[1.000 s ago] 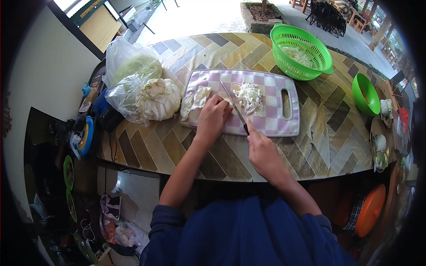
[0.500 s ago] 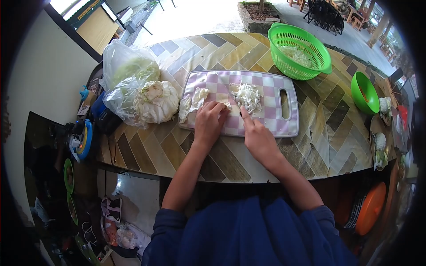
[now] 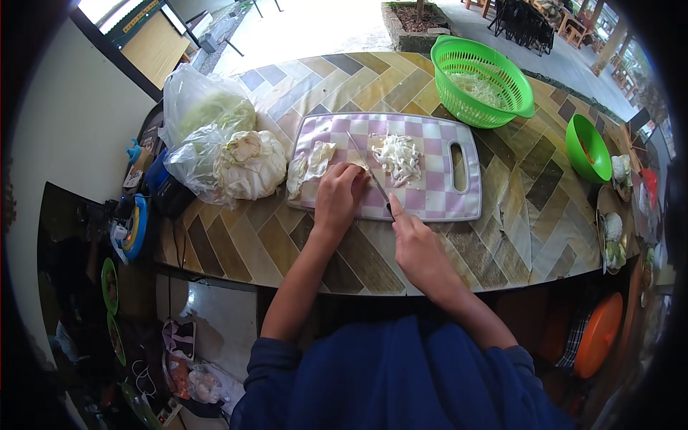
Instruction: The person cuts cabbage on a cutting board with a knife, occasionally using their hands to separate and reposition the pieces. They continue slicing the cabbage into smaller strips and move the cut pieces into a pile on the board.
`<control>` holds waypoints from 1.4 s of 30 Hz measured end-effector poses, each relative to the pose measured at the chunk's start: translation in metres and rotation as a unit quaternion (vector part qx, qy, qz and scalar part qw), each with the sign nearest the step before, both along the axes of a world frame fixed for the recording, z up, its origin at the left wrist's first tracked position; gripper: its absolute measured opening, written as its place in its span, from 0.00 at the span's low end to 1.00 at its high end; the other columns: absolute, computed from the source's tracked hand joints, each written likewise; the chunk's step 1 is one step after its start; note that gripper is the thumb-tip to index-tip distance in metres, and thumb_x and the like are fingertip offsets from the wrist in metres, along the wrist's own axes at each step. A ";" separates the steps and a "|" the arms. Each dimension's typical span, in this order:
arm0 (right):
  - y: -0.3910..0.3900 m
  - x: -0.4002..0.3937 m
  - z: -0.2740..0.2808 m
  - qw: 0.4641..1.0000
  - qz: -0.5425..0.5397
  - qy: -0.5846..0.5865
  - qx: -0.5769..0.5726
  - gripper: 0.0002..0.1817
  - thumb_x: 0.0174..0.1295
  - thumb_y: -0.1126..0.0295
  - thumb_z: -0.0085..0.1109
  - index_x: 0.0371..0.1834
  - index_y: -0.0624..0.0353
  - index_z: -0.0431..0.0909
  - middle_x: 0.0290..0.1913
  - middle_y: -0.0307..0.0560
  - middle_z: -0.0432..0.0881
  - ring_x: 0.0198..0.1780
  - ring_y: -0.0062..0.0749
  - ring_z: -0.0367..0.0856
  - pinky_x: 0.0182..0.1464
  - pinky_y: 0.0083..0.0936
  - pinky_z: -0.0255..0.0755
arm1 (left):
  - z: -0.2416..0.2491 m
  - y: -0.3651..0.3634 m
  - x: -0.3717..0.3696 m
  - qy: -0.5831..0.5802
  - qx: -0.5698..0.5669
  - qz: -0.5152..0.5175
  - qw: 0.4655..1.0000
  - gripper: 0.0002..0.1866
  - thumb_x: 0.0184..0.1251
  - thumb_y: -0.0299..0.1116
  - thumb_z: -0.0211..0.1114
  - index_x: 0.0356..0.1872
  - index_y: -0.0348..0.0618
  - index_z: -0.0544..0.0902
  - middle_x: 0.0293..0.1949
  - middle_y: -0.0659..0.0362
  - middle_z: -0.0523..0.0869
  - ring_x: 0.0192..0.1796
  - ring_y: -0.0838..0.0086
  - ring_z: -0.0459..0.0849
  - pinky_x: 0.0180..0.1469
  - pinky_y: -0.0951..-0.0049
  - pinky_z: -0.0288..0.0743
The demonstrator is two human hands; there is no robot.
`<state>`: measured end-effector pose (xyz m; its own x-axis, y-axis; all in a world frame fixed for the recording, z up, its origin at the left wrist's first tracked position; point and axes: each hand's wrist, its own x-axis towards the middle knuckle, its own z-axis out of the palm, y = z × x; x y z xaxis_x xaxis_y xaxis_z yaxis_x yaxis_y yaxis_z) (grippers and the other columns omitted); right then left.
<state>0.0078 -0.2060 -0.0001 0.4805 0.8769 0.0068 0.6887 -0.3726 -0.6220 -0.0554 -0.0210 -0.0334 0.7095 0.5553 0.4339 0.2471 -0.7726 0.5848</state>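
A knife (image 3: 375, 182) is in my right hand (image 3: 421, 251), its blade angled up and left across the pink-and-white checked cutting board (image 3: 437, 204). My left hand (image 3: 337, 199) presses with bent fingers on a small piece of cabbage beside the blade, mostly hidden under the fingertips. Right of the blade lies a pile of shredded cabbage (image 3: 398, 158). Loose cabbage leaves (image 3: 315, 162) rest at the board's left side. Beyond the board's left edge sits a cabbage head (image 3: 251, 165), partly against a clear plastic bag (image 3: 204, 115) with more cabbage inside.
A green colander (image 3: 481, 82) with shredded cabbage stands at the back right. Farther right is a green bowl (image 3: 589, 149) with some orange bits. Dark devices and a blue round object (image 3: 134, 228) crowd the left side. The tiled-pattern table (image 3: 358, 261) ends close to my body.
My right hand has drawn the knife back toward me and slightly down, so more blade shows between the left fingers and the pile. My left hand stays almost where it was.
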 end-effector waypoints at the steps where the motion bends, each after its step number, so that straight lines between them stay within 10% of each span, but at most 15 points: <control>1: 0.001 -0.003 -0.003 1.000 -0.001 -0.015 -0.008 0.32 0.67 0.76 0.46 0.77 0.58 0.55 0.43 0.67 0.79 0.37 0.63 0.83 0.40 0.51 0.78 | 0.001 0.000 0.000 0.001 0.000 0.000 1.000 0.10 0.66 0.34 0.66 0.39 0.36 0.85 0.40 0.50 0.86 0.44 0.56 0.84 0.48 0.60 0.75; 42: 0.018 0.016 0.010 0.995 0.013 0.068 0.074 0.27 0.72 0.71 0.44 0.74 0.65 0.60 0.38 0.71 0.80 0.41 0.65 0.80 0.48 0.52 0.71 | -0.004 0.003 0.000 0.003 0.023 0.000 1.000 0.09 0.66 0.32 0.63 0.40 0.37 0.85 0.39 0.51 0.88 0.44 0.57 0.84 0.49 0.60 0.75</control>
